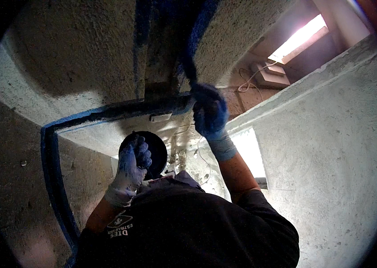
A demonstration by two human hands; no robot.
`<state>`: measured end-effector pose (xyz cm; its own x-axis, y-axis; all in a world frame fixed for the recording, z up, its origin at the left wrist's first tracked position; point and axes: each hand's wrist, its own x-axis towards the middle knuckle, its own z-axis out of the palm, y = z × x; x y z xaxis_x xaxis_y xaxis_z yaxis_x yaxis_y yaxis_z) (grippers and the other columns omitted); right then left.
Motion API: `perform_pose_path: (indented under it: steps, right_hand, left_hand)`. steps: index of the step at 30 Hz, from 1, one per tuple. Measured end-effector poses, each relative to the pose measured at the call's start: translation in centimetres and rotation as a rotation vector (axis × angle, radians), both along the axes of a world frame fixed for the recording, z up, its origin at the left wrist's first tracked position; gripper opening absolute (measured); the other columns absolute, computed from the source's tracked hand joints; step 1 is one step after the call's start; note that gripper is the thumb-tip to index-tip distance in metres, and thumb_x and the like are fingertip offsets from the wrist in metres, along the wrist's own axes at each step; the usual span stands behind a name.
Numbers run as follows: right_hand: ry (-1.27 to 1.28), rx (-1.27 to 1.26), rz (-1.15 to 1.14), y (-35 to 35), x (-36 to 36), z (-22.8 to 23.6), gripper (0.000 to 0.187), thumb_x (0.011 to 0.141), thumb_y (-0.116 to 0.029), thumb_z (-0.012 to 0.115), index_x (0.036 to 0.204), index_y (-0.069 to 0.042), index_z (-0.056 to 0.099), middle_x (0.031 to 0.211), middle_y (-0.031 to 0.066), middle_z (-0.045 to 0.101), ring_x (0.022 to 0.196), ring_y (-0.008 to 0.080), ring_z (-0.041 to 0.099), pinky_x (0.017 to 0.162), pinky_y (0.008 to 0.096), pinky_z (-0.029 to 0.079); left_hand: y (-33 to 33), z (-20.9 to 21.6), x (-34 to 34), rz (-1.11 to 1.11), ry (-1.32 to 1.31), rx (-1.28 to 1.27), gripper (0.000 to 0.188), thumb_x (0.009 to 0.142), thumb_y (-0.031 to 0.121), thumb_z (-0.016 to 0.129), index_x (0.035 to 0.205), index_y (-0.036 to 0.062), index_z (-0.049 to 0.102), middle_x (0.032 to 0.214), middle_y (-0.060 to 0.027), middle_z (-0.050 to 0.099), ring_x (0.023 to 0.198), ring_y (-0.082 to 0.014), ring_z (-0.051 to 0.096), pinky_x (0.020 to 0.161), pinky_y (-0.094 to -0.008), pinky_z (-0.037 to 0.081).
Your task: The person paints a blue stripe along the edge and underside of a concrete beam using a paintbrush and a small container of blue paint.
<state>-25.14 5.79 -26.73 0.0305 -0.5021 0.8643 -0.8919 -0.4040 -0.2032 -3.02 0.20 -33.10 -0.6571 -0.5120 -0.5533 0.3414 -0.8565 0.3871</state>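
My left hand [136, 158], in a pale glove smeared with blue, grips the rim of a round dark bucket [156, 154], its thumb and fingers closed over the edge. What the bucket contains is too dark to make out. My right hand [211, 111], in a paint-covered blue glove and slightly blurred, is raised with its fingers closed around a paintbrush [190, 73]. The dark brush head reaches up against a blue-coated strip [201, 31] on the rough concrete. Another blue band [90, 117] runs left from near my right hand, then bends downward along the wall.
A rough grey wall [331, 134] stands on the right, with a bright window opening [248, 152] beside my right forearm. At upper right a lit opening [300, 39] shows above a pale box [269, 76] and a loose cable [245, 85]. A small pale block [161, 117] sits below the blue band.
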Motion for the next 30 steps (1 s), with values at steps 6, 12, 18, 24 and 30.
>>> perform_pose_path:
  steps: [6, 12, 18, 24, 30]
  right_hand:
    - [-0.2, 0.16, -0.006, 2.6, 0.5, -5.7, 0.021, 0.087, -0.012, 0.047, 0.098, 0.001, 0.06, 0.101, 0.0185, 0.061, 0.092, 0.0314, 0.058, 0.081, 0.0371, 0.047]
    - [-0.099, -0.042, 0.081, 0.7, -0.8, -0.3, 0.029, 0.091, -0.023, 0.046, 0.097, 0.003, 0.057, 0.104, 0.0209, 0.061, 0.096, 0.0304, 0.058, 0.081, 0.0386, 0.047]
    - [0.017, -0.003, 0.015, 0.5, -2.0, -3.0, 0.026, 0.075, -0.003, 0.054, 0.1, -0.004, 0.059, 0.108, 0.0149, 0.06, 0.092, 0.0352, 0.059, 0.082, 0.044, 0.047]
    - [-0.08, 0.208, 0.07, 2.7, -1.4, -8.6, 0.031, 0.075, -0.005, 0.057, 0.105, -0.003, 0.059, 0.104, 0.0167, 0.061, 0.092, 0.032, 0.06, 0.077, 0.0386, 0.05]
    - [0.018, -0.02, 0.071, 1.0, -1.9, -4.0, 0.03, 0.074, -0.003, 0.057, 0.104, -0.004, 0.057, 0.109, 0.0167, 0.059, 0.091, 0.033, 0.059, 0.078, 0.0438, 0.049]
  left_hand:
    - [0.1, -0.1, 0.4, -0.014, 0.055, -0.03, 0.031, 0.091, 0.026, 0.048, 0.064, 0.0178, 0.037, 0.054, 0.0058, 0.028, 0.044, -0.0085, 0.026, 0.042, -0.0245, 0.022]
    - [0.2, 0.6, -0.1, 0.05, -0.03, -0.039, 0.029, 0.091, 0.024, 0.047, 0.064, 0.0188, 0.038, 0.054, 0.0065, 0.029, 0.044, -0.0082, 0.025, 0.041, -0.0238, 0.022]
    - [0.2, -0.1, 0.2, 0.073, 0.005, 0.001, 0.017, 0.087, 0.02, 0.052, 0.071, 0.0191, 0.046, 0.056, 0.0061, 0.038, 0.045, -0.0082, 0.032, 0.04, -0.0238, 0.024]
    - [0.8, -1.1, -0.1, 0.145, -0.337, -0.136, 0.011, 0.088, 0.025, 0.052, 0.081, 0.0172, 0.053, 0.059, 0.0042, 0.043, 0.048, -0.0097, 0.036, 0.043, -0.0249, 0.028]
    - [-0.4, -1.4, 0.8, 0.003, 0.086, -0.037, 0.023, 0.094, 0.026, 0.043, 0.073, 0.016, 0.044, 0.062, 0.0042, 0.032, 0.053, -0.0096, 0.033, 0.046, -0.0246, 0.029]
